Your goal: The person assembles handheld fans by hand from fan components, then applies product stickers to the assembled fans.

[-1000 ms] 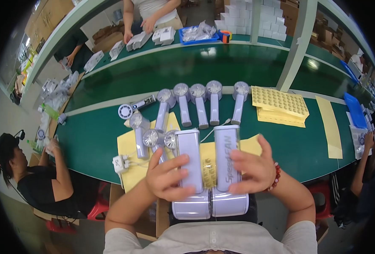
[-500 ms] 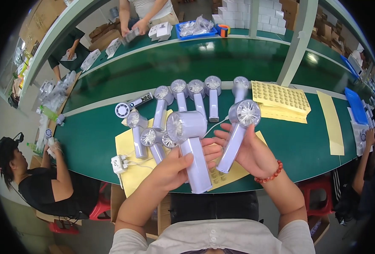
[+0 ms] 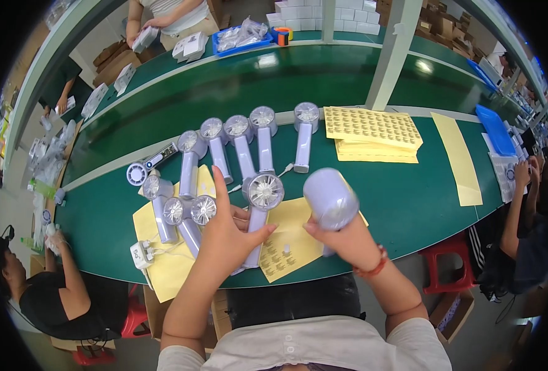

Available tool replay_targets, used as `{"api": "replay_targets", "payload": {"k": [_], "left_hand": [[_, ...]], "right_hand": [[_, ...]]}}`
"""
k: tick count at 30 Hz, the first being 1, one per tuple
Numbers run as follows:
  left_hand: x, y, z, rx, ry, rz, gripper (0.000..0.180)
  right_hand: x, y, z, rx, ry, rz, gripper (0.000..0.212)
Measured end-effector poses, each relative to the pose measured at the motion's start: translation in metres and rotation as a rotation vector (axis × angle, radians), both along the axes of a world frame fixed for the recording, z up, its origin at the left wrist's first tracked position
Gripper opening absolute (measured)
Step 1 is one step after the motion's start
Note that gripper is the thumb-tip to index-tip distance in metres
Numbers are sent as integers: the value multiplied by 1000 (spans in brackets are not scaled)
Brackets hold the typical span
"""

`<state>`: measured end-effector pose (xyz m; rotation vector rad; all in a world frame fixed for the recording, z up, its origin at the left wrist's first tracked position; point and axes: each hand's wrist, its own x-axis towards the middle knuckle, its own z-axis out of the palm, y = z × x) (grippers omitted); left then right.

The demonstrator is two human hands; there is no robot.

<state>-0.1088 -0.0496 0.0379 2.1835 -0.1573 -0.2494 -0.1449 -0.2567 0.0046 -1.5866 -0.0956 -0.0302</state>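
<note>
While the right hand (image 3: 349, 242) has its grip closed around a handheld fan (image 3: 331, 199) over the green desk (image 3: 410, 191), its smooth, shiny lavender head shows, rounded like a cup, the handle mostly hidden. The left hand (image 3: 229, 232) grips a second fan (image 3: 265, 191): thumb across its slim lavender handle, index finger raised, pale ribs radiating across its round front.

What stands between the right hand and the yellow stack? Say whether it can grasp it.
Probably not yet: the right hand is taken up with a fan, though the way to the yellow stack looks free.
</note>
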Motion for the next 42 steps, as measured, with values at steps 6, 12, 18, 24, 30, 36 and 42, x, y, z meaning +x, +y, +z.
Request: {"api": "replay_targets", "payload": {"k": [6, 12, 18, 24, 30, 36, 42], "left_hand": [[-1, -2, -17, 463, -240, -73, 91], [-12, 1, 2, 561, -512, 17, 92], [-36, -3, 37, -92, -444, -662, 82], [-46, -17, 6, -261, -471, -526, 72], [-47, -29, 4, -278, -501, -546, 66], [-44, -45, 10, -230, -679, -613, 60], [-41, -52, 9, -190, -782, -625, 56]], "right_hand": [[-6, -12, -8, -798, -540, -64, 59], [-13, -6, -18, -584, -574, -79, 52], [-20, -1, -39, -308, -526, 69, 70], [-37, -29, 19, -578, -347, 209, 85], [-49, -45, 89, -839, -412, 356, 68], [-49, -46, 104, -1150, -442, 474, 69], [-40, -49, 108, -1251, -428, 558, 63]]}}
